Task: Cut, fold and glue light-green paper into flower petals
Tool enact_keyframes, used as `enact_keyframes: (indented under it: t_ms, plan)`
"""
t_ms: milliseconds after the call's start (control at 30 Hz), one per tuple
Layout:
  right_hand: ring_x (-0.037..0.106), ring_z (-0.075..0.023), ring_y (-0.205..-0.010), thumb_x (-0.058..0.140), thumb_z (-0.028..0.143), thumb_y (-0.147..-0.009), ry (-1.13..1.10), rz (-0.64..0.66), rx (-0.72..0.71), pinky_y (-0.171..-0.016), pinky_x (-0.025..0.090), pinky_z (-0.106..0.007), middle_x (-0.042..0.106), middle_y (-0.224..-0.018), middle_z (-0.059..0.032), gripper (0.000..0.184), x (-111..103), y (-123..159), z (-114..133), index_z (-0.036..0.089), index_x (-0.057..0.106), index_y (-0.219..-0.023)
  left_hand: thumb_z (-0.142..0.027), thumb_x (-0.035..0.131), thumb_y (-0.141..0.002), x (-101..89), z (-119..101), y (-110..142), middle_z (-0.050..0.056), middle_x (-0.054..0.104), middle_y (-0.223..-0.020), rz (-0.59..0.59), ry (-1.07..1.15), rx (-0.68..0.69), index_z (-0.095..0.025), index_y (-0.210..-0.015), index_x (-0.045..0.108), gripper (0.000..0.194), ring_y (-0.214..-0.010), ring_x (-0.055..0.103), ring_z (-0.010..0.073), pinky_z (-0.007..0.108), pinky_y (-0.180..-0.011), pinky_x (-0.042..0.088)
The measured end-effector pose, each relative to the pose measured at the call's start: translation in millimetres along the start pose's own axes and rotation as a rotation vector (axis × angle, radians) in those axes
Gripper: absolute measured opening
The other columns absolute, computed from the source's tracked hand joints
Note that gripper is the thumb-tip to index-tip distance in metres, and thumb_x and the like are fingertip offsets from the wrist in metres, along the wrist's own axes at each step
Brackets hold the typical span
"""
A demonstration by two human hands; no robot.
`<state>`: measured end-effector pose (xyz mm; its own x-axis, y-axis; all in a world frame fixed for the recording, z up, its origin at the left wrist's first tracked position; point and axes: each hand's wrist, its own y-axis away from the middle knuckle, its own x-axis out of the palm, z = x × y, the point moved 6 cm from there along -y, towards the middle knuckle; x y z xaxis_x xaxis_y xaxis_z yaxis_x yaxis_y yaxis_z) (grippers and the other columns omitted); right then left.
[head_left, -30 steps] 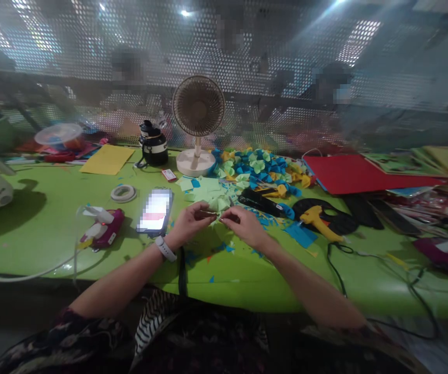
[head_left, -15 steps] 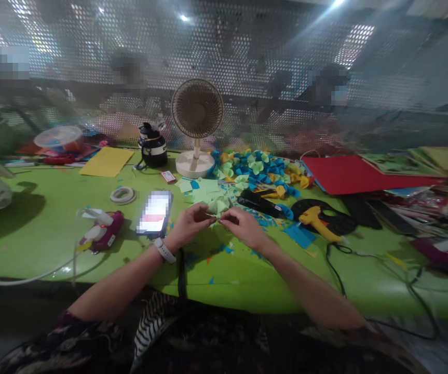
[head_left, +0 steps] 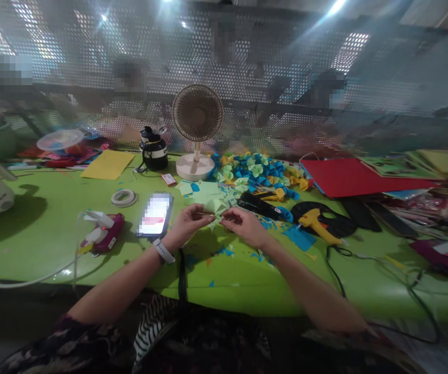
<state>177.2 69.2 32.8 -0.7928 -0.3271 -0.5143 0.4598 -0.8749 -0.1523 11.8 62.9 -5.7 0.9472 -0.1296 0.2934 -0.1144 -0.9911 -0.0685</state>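
A pale green folded paper flower [head_left: 215,206] is pinched between my two hands, low over the table. My left hand [head_left: 188,224], with a pale watch [head_left: 164,251] on its wrist, grips the left side with thumb and fingers. From the right, my right hand [head_left: 247,227] pinches the lower part; its fingertips partly hide the paper. Just beyond lie pale green paper squares [head_left: 207,190] and a black stapler [head_left: 260,205]. Behind them is a pile of blue, green and yellow paper flowers [head_left: 262,169]. Blue paper scraps [head_left: 226,251] lie near my hands.
Left of my hands are a lit phone [head_left: 155,214], a tape roll [head_left: 123,197] and a purple power strip [head_left: 109,234]. A fan [head_left: 197,113] and a black jug [head_left: 154,151] stand behind. To the right lie a yellow glue gun [head_left: 317,226], its cord, and red paper [head_left: 364,176].
My fingers shift slightly on the green paper flower, and its petals have turned a little. Both hands stay in nearly the same place; the view has tilted up slightly.
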Motion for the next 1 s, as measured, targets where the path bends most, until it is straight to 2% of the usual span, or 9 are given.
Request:
enact_keyframes:
  t_ms: [133,333,667,833,1000]
  plan:
    - [0.06,-0.0152,-0.073,0.065,0.038,-0.079,-0.009,0.025,0.023,-0.066,0.046,-0.028,0.069,-0.086,-0.0055,0.027,3.3,1.2,0.4,0.015,0.065,-0.092,-0.025,0.084,-0.06,1.4,-0.1,0.8,0.003,0.073,-0.085,0.016,-0.015,-0.002,-0.014,-0.086,0.059,0.037,-0.076,0.069,0.0136,0.03,-0.08,0.052]
    - [0.057,-0.0139,-0.064,0.064,0.037,-0.079,-0.03,-0.003,0.02,-0.061,0.045,-0.027,0.066,-0.074,-0.0026,0.023,4.2,2.7,-0.6,0.016,0.065,-0.086,-0.026,0.084,-0.061,0.9,4.7,0.5,0.002,0.074,-0.084,0.027,-0.007,0.001,-0.014,-0.087,0.058,0.038,-0.076,0.07,0.0137,0.029,-0.08,0.053]
    - [0.06,-0.0136,-0.059,0.064,0.041,-0.079,-0.091,-0.022,0.032,-0.06,0.049,-0.027,0.065,-0.07,-0.0016,0.025,6.2,3.0,-1.1,0.016,0.064,-0.08,-0.03,0.083,-0.063,3.2,2.1,1.6,0.003,0.073,-0.083,0.033,-0.074,0.016,-0.014,-0.087,0.058,0.038,-0.077,0.069,0.0155,0.031,-0.079,0.053]
    - [0.057,-0.0126,-0.056,0.063,0.042,-0.081,-0.065,-0.049,0.005,-0.056,0.047,-0.026,0.064,-0.069,-0.0015,0.026,5.3,6.9,3.3,0.016,0.065,-0.082,-0.041,0.074,-0.072,-2.4,-2.6,1.6,0.004,0.071,-0.079,-0.027,-0.256,0.166,-0.015,-0.084,0.062,0.032,-0.075,0.067,0.0169,0.029,-0.072,0.052]
    - [0.054,-0.0123,-0.056,0.06,0.04,-0.084,0.085,-0.18,-0.063,-0.053,0.042,-0.024,0.065,-0.068,-0.0015,0.023,-0.5,13.4,13.7,0.018,0.066,-0.079,-0.043,0.068,-0.078,0.9,-11.1,6.9,0.003,0.069,-0.073,-0.042,-0.582,0.321,-0.016,-0.081,0.067,0.026,-0.067,0.061,0.0153,0.025,-0.06,0.047]
